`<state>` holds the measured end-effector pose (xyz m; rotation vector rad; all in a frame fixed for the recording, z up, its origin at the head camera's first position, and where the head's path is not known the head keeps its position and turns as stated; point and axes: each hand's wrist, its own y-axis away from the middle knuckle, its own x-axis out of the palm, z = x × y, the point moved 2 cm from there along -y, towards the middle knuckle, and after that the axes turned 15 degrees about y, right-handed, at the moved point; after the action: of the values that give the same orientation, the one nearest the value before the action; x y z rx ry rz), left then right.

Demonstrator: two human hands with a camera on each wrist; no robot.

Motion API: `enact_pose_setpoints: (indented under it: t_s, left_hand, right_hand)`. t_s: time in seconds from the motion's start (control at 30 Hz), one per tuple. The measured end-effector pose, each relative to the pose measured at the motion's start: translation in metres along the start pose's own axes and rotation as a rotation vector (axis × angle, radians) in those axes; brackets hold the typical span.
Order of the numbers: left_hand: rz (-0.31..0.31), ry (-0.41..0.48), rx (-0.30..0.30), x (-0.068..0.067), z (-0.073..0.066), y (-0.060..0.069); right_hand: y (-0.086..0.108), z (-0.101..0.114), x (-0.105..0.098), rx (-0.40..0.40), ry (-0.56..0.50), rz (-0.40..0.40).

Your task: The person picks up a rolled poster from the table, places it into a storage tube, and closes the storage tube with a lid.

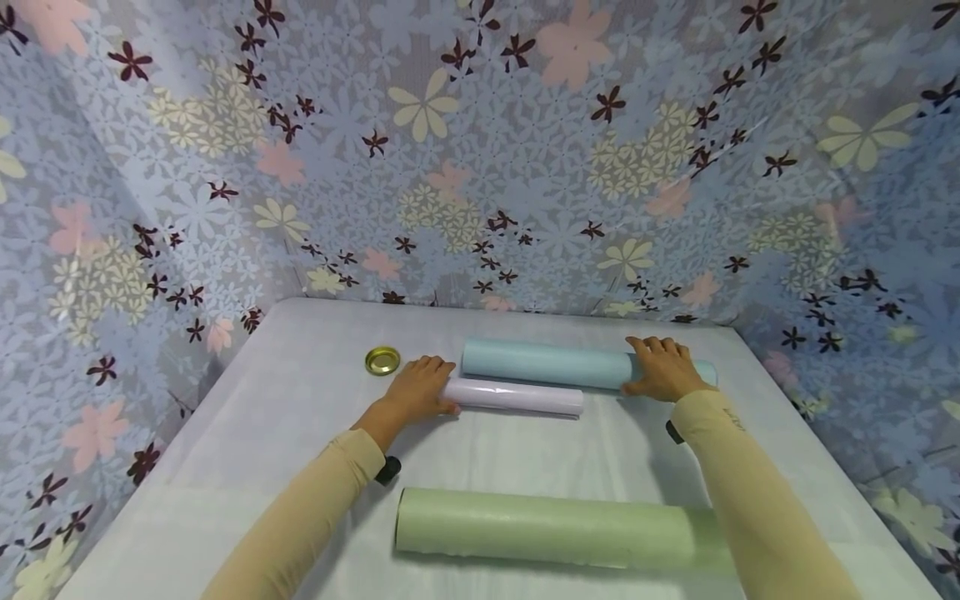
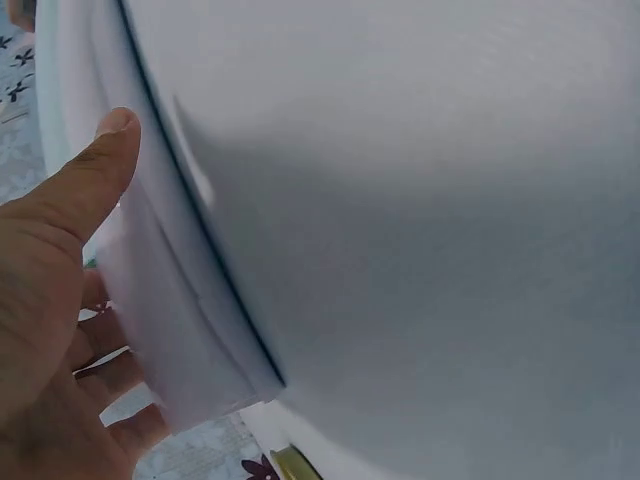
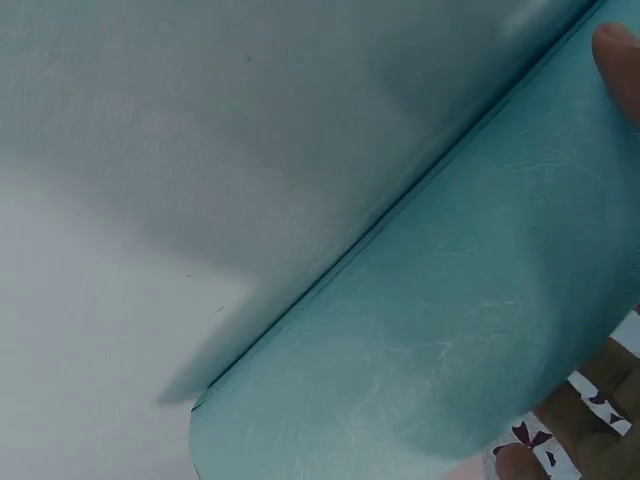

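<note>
A glossy pale lavender roll of sheet material [image 1: 517, 398] lies on the table, and my left hand [image 1: 416, 390] grips its left end. In the left wrist view the thumb lies along the near side of this lavender roll [image 2: 185, 310], with the fingers round its far side. Just behind it is a longer light blue roll [image 1: 547, 363]. My right hand [image 1: 663, 371] holds that one near its right end. The right wrist view shows the thumb on one side of the blue roll [image 3: 420, 330] and fingertips on the other.
A thick light green roll [image 1: 555, 527] lies nearer the front, its right end hidden by my right forearm. A shallow gold round lid [image 1: 382, 361] sits left of the lavender roll. Floral-patterned walls [image 1: 480, 167] border the white-covered table [image 1: 300, 367] at the back and sides.
</note>
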<state>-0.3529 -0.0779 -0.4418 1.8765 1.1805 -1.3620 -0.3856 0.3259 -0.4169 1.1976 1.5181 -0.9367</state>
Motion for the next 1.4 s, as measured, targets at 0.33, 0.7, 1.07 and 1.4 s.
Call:
enact_pose_setpoints:
  t_s: [0.33, 0.7, 1.07, 1.4]
  left_hand:
    - [-0.017, -0.009, 0.03, 0.007, 0.0, -0.002]
    - [0.0, 0.0, 0.027, 0.011, 0.0, -0.004]
    - [0.002, -0.001, 0.029, 0.013, -0.004, -0.005]
    - [-0.021, 0.023, 0.021, 0.015, -0.003, -0.003]
  right_hand:
    - [-0.009, 0.001, 0.006, -0.058, 0.013, -0.007]
    - [-0.017, 0.007, 0.01, -0.085, 0.002, 0.019]
    - [-0.014, 0.007, 0.017, -0.07, -0.019, 0.007]
    - [-0.012, 0.011, 0.016, -0.052, -0.026, -0.03]
